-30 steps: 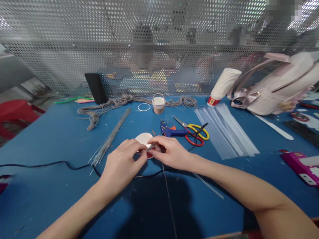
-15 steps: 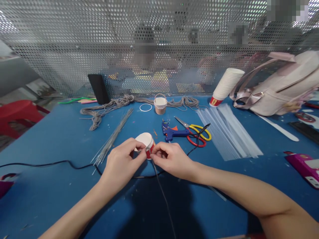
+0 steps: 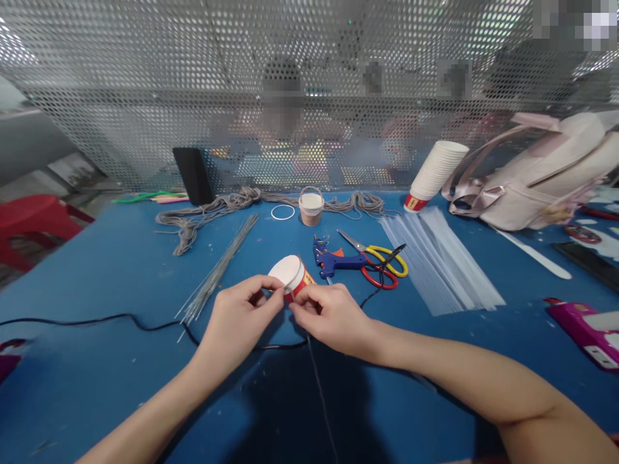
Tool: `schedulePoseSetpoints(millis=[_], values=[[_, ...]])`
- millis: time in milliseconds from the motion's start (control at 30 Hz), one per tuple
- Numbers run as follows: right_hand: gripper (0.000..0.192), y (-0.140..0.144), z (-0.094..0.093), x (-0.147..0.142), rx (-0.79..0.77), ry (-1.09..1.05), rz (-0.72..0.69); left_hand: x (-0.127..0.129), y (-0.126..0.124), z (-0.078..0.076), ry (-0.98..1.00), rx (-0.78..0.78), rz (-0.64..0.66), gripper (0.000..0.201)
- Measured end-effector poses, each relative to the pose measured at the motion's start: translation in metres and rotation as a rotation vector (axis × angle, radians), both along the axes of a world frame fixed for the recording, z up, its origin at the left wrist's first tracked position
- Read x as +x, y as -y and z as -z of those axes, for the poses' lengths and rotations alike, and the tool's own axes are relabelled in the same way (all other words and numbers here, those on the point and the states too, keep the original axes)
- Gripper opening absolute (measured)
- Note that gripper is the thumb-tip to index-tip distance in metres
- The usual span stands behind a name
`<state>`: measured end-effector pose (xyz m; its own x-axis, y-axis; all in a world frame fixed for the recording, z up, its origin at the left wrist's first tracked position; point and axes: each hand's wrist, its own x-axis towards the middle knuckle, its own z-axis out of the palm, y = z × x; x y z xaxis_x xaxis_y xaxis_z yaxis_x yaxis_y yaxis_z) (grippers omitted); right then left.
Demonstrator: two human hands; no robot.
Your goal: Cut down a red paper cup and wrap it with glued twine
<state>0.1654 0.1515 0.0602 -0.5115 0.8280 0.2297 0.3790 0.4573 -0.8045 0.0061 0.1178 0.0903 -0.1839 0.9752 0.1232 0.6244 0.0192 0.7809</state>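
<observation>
A small red and white paper cup [image 3: 291, 276] lies tilted on its side, bottom facing me, held between both hands above the blue table [image 3: 97, 270]. My left hand [image 3: 239, 322] pinches its left edge with thumb and forefinger. My right hand [image 3: 331, 317] grips the cup's right side and pinches a thin grey wire [image 3: 316, 380] that runs down toward me. Both hands meet at the cup's rim.
A blue glue gun [image 3: 338, 261], yellow and red scissors [image 3: 382, 261], a wire bundle [image 3: 217, 270], grey cord [image 3: 203, 216], a small tub [image 3: 310, 206], stacked cups [image 3: 432, 174], clear sticks [image 3: 440, 258], a bag [image 3: 546, 177] and a black cable [image 3: 97, 319] lie around. People sit behind the mesh screen.
The cup has risen from behind my fingers and turned so its white bottom shows more. Both hands shifted slightly toward me, still pinching cup and wire.
</observation>
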Motion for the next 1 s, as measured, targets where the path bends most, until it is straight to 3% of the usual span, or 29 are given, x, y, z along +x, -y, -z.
schedulePoseSetpoints(millis=[300,433,500,600,700,833,1000], values=[[0.021,0.009,-0.007,0.001,0.119,0.153,-0.079,0.001,-0.005,-0.001,0.232,-0.068,-0.004,0.016],[0.023,0.0,-0.02,0.023,0.271,0.121,-0.093,-0.004,-0.009,-0.007,0.303,-0.068,-0.018,0.017],[0.021,-0.015,-0.02,0.038,0.384,0.116,-0.03,-0.007,-0.013,-0.009,0.331,-0.044,-0.036,0.016],[0.02,-0.044,-0.011,0.06,0.557,0.381,0.125,-0.012,-0.018,-0.007,0.401,-0.017,-0.043,0.015],[0.03,-0.062,0.001,0.07,0.509,0.594,0.069,-0.015,-0.022,-0.006,0.474,-0.003,-0.055,0.014],[0.047,-0.064,0.014,0.066,0.459,0.681,-0.019,-0.014,-0.023,-0.006,0.494,-0.012,-0.088,0.017],[0.043,-0.069,0.028,0.055,0.49,0.698,0.015,-0.012,-0.02,-0.003,0.51,-0.051,-0.077,0.018]])
